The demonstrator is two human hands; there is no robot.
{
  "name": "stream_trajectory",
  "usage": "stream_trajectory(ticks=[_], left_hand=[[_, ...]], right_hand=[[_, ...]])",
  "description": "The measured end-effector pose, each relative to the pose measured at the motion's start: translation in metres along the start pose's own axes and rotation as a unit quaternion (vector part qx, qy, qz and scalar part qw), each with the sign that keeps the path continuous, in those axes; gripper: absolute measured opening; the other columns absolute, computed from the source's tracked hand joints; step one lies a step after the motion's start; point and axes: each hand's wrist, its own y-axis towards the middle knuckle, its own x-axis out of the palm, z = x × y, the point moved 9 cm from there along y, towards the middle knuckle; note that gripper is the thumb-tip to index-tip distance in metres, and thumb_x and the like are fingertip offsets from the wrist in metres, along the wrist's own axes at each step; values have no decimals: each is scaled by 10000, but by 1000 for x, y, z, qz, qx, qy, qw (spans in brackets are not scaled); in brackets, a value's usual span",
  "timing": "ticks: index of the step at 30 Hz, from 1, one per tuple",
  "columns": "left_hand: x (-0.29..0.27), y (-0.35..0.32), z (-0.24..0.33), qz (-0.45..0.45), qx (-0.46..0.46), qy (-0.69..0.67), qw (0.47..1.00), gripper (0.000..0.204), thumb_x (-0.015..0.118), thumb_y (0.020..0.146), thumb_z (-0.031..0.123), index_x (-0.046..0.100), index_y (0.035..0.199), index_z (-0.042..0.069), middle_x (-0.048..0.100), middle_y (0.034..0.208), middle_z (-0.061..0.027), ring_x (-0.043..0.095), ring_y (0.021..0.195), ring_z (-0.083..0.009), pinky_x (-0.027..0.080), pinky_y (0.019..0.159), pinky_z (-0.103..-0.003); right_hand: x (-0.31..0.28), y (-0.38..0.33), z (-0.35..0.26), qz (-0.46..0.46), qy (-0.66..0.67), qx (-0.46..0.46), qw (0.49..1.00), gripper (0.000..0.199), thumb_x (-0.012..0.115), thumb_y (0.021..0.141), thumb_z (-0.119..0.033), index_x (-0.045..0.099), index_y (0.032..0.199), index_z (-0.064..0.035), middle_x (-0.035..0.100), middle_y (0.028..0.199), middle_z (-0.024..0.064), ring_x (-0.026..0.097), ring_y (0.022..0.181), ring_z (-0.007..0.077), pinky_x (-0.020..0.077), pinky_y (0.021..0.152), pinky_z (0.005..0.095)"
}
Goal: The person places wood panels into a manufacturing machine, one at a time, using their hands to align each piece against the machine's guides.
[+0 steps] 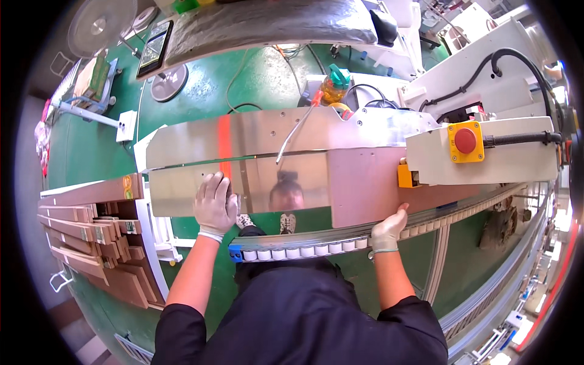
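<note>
My left hand (216, 204), in a thin whitish glove, lies flat on a shiny metal worktable (182, 188), fingers stretched beside a red-orange stripe (225, 149). A flat pinkish-brown panel (365, 188) lies on the table's right part, its far right portion passing beneath the white machine housing (486, 170). At the panel's near edge is my gloved right hand (389, 230), thumb along the edge and the other fingers partly hidden below it. An orange block (408, 176) on the housing sits just above the panel.
A rail of white rollers (310, 250) with a blue end cap runs along the table's near side. A red stop button (465, 140) sits on the housing. Behind the table stands a bottle of amber liquid (334, 88). Brown boards (97, 237) are stacked at left.
</note>
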Motion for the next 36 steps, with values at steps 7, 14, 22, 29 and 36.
stream_trajectory(ticks=[7,14,22,29,36], left_hand=[[0,0,-6,8,-2,2,1000,419,678,867,311,656,1227,98,630,1330,-121,584,1258,-372,480,1022,-515],[0,-9,-13,1,-12,-41,999,410,673,883,253,645,1240,52,621,1350,-183,542,1308,-408,427,1129,-502],[-66,-228,-92,-58,-174,-144,972,415,629,968,272,639,1322,55,616,1408,-182,532,1366,-380,383,1181,-491],[-134,-718,-282,366,-709,-105,593,235,557,1021,214,676,1104,31,672,997,-97,634,931,-220,517,909,-365],[-162,-821,-393,405,-746,-284,445,362,632,1016,360,658,998,-1,626,867,-54,566,797,-168,484,745,-355]], right_hand=[[23,17,-52,-1,72,-28,997,540,382,1115,-423,508,1413,10,569,1433,114,571,1285,267,466,1117,415],[44,-42,68,-127,152,239,951,267,578,1048,-324,574,1269,-175,676,1243,106,693,1016,230,647,758,431],[151,-323,139,-526,-305,-94,788,370,633,1030,-279,624,1311,-37,730,1176,140,706,1041,300,562,865,410],[163,-426,148,-540,-498,-500,459,291,640,1011,-304,735,1118,-51,749,1068,157,717,975,356,563,870,428],[164,-401,158,-463,-583,-463,480,319,580,1050,-328,733,1119,-57,747,1066,153,722,964,343,560,851,409]])
